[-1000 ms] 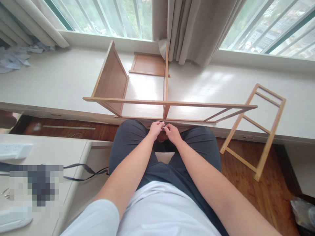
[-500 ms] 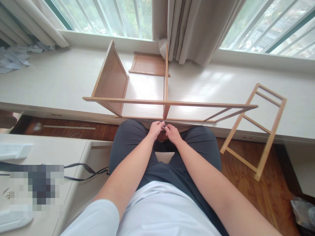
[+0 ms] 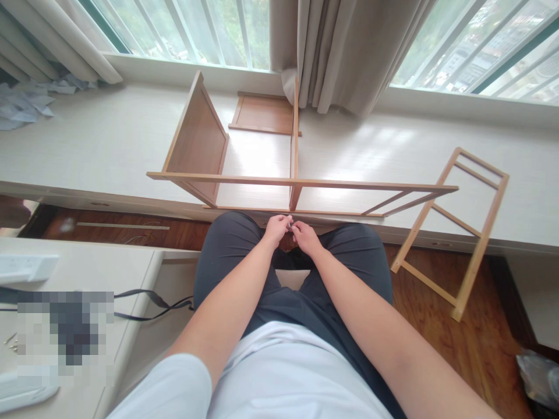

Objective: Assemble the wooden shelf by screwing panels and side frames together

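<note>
Daylight is falling across a pale window ledge (image 3: 109, 139) where a half-built wooden shelf frame (image 3: 262, 183) is standing. Just below it, over the lap, the left hand (image 3: 276, 228) and right hand (image 3: 305, 237) are pinching together on a small metal fitting (image 3: 290, 222) held between their fingertips.

A room in a home or flat, high above a city: a long white window ledge (image 3: 109, 139) runs under tall windows (image 3: 458, 46) with beige curtains (image 3: 345, 52). On the ledge stands a half-built wooden shelf (image 3: 244, 169); below it, wooden floor (image 3: 437, 314).
</note>
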Motion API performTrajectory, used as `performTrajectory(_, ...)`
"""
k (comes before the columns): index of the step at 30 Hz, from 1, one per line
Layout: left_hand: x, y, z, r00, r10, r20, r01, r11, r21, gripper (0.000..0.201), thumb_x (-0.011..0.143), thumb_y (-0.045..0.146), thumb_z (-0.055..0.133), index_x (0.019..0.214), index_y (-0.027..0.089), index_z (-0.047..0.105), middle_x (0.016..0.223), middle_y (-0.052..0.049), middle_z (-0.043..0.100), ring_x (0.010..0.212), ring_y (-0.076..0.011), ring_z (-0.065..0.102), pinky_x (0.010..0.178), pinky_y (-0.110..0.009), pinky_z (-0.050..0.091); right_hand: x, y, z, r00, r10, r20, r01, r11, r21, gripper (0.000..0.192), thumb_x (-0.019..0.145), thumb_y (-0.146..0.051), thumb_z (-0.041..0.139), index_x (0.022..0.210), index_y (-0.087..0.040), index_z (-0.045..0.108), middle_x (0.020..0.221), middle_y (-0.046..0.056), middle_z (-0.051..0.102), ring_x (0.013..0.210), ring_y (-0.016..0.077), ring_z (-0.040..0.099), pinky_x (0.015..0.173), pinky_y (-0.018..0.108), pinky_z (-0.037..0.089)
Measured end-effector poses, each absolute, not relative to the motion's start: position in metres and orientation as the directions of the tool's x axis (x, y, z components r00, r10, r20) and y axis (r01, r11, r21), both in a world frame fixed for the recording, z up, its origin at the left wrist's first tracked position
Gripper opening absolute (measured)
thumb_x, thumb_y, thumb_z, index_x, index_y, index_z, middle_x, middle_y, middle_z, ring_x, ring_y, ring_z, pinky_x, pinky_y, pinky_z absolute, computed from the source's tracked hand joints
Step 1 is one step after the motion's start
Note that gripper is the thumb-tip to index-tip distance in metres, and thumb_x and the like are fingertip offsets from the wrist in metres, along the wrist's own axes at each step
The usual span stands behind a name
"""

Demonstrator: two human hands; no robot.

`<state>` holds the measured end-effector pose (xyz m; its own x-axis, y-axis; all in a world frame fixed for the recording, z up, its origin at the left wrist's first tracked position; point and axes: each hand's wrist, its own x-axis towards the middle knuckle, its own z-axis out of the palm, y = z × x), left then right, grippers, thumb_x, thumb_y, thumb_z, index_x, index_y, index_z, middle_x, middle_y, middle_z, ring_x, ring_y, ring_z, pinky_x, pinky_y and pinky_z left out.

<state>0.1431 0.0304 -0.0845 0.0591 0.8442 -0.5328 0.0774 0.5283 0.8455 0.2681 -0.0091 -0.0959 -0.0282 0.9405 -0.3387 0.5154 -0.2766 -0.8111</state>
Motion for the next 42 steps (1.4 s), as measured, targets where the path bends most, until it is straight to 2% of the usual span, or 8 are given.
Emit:
performTrajectory(12,0.144,0.030,-0.085,0.063,0.848,-0.526,0.079,0.522,0.850,0.023,0.089,0.024,0.060,0.069,0.013,0.065,0.056,0.001,0.055,0.050,-0.0080,0.050,0.052,-0.020,0.038,0.267,-0.009,-0.099,-0.037,0.933,-0.357,0.463,-0.300,-0.834,0.021,0.092,-0.027,0.043,0.079,-0.022,0.059,0.058,-0.003,0.060,0.054,0.0135,0.055,0.056,0.024,0.039)
performTrajectory(27,0.143,0.027,-0.085,0.054,0.861,-0.506,0.097,0.499,0.861,0.022,0.087,0.025,0.061,0.069,0.013,0.066,0.056,0.000,0.057,0.050,-0.0084,0.048,0.051,-0.019,0.038,0.267,-0.010,-0.098,-0.032,0.943,-0.330,0.472,-0.277,-0.837,0.021,0.091,-0.034,0.046,0.080,-0.022,0.059,0.060,-0.003,0.062,0.057,0.0138,0.056,0.059,0.023,0.039)
performTrajectory(38,0.143,0.027,-0.095,0.075,0.887,-0.456,0.058,0.453,0.890,0.026,0.087,0.029,0.060,0.067,0.013,0.066,0.062,-0.002,0.061,0.057,-0.0104,0.052,0.057,-0.021,0.041,0.266,-0.012,-0.090,-0.005,0.975,-0.221,0.455,-0.195,-0.869,0.023,0.089,-0.040,0.050,0.075,-0.022,0.056,0.059,-0.002,0.060,0.057,0.0160,0.054,0.059,0.026,0.039)
performTrajectory(42,0.144,0.025,-0.092,0.084,0.875,-0.477,0.019,0.477,0.878,0.027,0.089,0.026,0.058,0.066,0.014,0.064,0.055,0.000,0.057,0.052,-0.0097,0.048,0.055,-0.021,0.040,0.266,-0.013,-0.091,-0.004,0.980,-0.199,0.448,-0.176,-0.876,0.023,0.088,-0.040,0.052,0.075,-0.022,0.056,0.060,-0.002,0.060,0.058,0.0166,0.055,0.061,0.026,0.040)
